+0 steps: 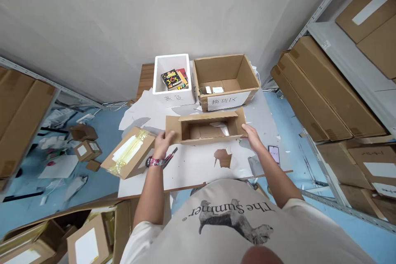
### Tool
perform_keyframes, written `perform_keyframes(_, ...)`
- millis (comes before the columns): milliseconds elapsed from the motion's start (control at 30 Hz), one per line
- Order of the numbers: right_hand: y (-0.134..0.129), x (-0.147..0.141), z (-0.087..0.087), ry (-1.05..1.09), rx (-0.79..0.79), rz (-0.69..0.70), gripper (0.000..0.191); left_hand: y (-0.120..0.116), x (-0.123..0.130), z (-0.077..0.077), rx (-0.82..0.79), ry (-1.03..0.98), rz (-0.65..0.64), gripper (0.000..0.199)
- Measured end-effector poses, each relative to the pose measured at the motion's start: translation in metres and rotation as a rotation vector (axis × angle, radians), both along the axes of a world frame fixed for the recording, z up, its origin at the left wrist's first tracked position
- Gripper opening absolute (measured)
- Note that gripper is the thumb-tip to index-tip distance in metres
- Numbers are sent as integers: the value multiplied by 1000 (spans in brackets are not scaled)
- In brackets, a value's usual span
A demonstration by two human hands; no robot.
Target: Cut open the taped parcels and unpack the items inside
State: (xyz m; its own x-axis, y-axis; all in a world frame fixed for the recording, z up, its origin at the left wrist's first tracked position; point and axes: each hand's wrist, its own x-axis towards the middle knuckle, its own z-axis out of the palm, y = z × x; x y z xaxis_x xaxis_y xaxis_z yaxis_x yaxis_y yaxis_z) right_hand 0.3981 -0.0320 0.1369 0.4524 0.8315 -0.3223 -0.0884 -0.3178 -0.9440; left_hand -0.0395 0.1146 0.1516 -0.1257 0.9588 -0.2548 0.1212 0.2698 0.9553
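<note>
An open cardboard box [204, 141] lies lengthwise in front of me on the white-covered table [185, 169], its flaps spread apart. My left hand [163, 144] is closed on its left end flap, thumb on top. At the opposite end, my right hand [252, 135] grips the right flap with its fingers partly hidden behind the cardboard. Inside the box is a pale, clear-looking plastic piece [225, 130]. A taped carton [130, 150] with a white label rests at the table's left edge, close to my left hand. Pens [170, 157] lie beside my left wrist.
Behind the box stand a white foam bin [175, 98] with books [173, 79] and a larger cardboard bin [227, 90] holding small white items. A phone [274, 154] lies at the right. Shelves of cartons [309, 90] flank the table; a big box of parcels [123, 222] sits lower left.
</note>
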Motion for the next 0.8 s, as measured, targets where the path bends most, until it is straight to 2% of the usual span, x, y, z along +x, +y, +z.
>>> perform_keyframes(67,-4,-16,4,21,-30,-38,47,-20,-1,-19,-165,-48,-35,51)
perform_keyframes(133,-8,-23,11,1,-23,-89,41,-34,-4,-26,-160,-103,-3,47)
perform_keyframes(200,-16,-24,19,16,-4,-129,39,-44,-10,-24,-102,-193,15,48)
perform_keyframes(433,-56,-32,50,85,78,-246,42,-47,-36,12,-61,-439,-109,56)
perform_keyframes(600,-92,-37,76,35,149,-291,39,-52,-34,36,-8,-528,-181,54)
perform_keyframes(700,-132,-36,94,-18,162,-329,38,-68,-25,48,14,-557,-227,49)
perform_keyframes(800,-190,-31,112,-57,187,-421,37,-89,-4,58,0,-564,-299,44)
